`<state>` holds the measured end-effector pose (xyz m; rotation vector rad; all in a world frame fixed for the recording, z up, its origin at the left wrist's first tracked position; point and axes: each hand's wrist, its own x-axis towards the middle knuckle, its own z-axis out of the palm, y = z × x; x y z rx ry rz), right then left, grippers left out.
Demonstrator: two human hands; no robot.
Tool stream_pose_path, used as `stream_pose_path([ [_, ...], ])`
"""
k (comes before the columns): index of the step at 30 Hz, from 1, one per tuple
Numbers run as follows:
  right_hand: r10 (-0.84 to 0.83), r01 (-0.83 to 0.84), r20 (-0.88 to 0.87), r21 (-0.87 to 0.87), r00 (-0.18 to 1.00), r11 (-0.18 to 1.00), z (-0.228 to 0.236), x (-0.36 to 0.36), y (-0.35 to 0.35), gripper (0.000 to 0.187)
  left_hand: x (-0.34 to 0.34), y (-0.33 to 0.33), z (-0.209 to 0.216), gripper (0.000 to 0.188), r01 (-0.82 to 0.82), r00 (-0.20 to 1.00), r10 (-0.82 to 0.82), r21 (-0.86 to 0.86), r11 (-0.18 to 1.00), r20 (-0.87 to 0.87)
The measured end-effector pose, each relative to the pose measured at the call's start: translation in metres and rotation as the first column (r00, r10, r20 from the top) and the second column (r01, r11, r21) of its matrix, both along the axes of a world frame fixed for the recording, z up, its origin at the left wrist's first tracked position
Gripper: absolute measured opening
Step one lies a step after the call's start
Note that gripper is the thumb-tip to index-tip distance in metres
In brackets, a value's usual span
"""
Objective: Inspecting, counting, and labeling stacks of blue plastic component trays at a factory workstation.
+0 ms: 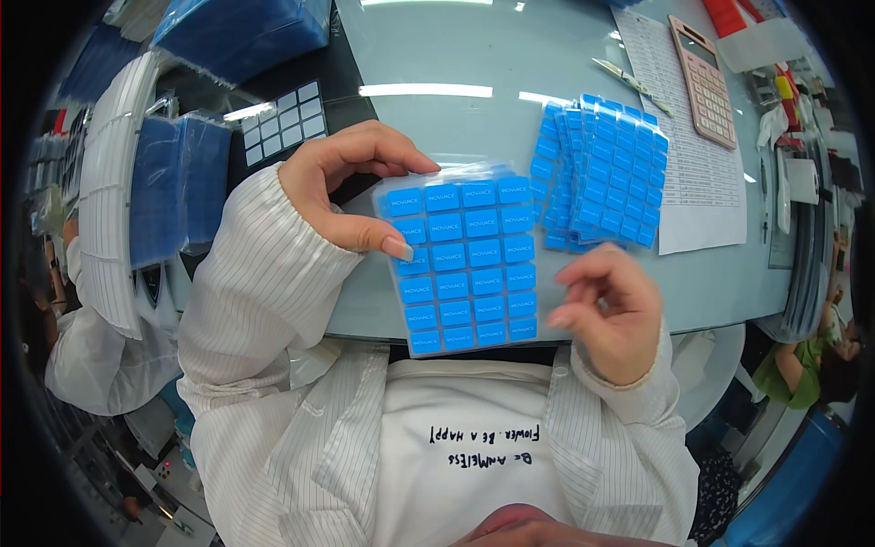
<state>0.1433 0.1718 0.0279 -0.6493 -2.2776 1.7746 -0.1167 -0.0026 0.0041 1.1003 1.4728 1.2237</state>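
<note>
A small stack of clear-backed sheets of blue stickers (463, 264) is held up in front of me over the table's near edge. My left hand (360, 187) grips its upper left side, thumb on the front face and fingers behind the top edge. Just off the stack's lower right edge is my right hand (612, 310), fingers curled, with a gap between thumb and forefinger and nothing visible in them. To the right, more blue sticker sheets (620, 173) lie fanned in an overlapping pile on the glass tabletop (437, 128).
A printed paper (697, 210) lies under a pink calculator (702, 82), with tweezers (629, 84) nearby. At left are a sheet of pale squares (285, 123) on a black mat, blue plastic-wrapped packs (241, 36) and a white curved rack (105, 201). Other people sit at both sides.
</note>
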Motion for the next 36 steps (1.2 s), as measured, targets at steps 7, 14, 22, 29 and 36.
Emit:
stream_pose_path([
  [7, 0.002, 0.050, 0.094, -0.542, 0.996, 0.839, -0.002, -0.003, -0.009, 0.010, 0.003, 0.002, 0.000, 0.061, -0.029, 0.999, 0.028, -0.026, 0.999, -0.035],
  [14, -0.288, 0.281, 0.019, -0.291, 0.957, 0.914, 0.003, 0.015, 0.020, 0.010, 0.004, 0.000, 0.000, 0.055, -0.038, 0.996, 0.038, -0.008, 0.999, -0.080],
  [22, -0.522, 0.509, -0.121, 0.485, 0.844, 0.711, -0.016, 0.009, 0.044, 0.013, 0.004, 0.000, -0.001, 0.057, -0.044, 0.998, 0.043, -0.014, 0.999, -0.034],
  [29, 0.049, -0.054, 0.056, 0.093, 0.997, 0.994, 0.003, 0.000, 0.000, 0.019, 0.004, 0.000, -0.001, 0.056, -0.044, 0.999, 0.044, 0.003, 0.999, 0.023],
  [36, 0.004, 0.011, 0.042, -0.347, 0.999, 0.938, -0.007, -0.001, -0.010, 0.014, 0.004, 0.001, -0.002, 0.053, -0.037, 0.999, 0.037, 0.016, 0.999, 0.008],
])
